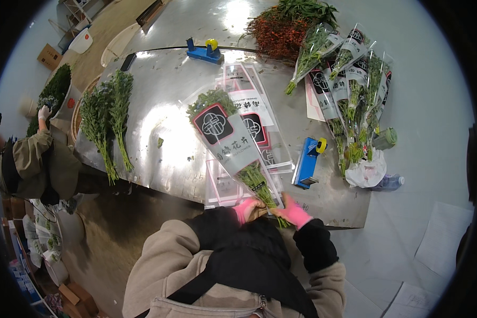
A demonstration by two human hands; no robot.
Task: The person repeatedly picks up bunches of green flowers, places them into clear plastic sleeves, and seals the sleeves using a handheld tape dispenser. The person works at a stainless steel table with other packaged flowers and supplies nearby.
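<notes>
A bunch of leafy green stems in a printed plastic flower sleeve (224,139) lies slanted across the metal table, its cut ends pointing at me. My left hand (249,210), in a pink glove with bare fingertips, holds the lower stems from the left, just beyond the sleeve's narrow end. From the right, my pink-gloved right hand (293,210) grips the same stem ends. A small dark band (258,186) with writing circles the stems above my hands. Beneath the bouquet is a pile of flat printed sleeves (276,149), partly hidden by it.
Blue tape dispensers (307,163) stand on the metal table (163,151). Loose green bunches (99,123) lie left; wrapped bouquets (357,91) are heaped right, near a plastic bottle (387,182) and white bag (365,169). Red-orange stems (280,33) lie farther back. A co-worker (31,159) handles greenery at left.
</notes>
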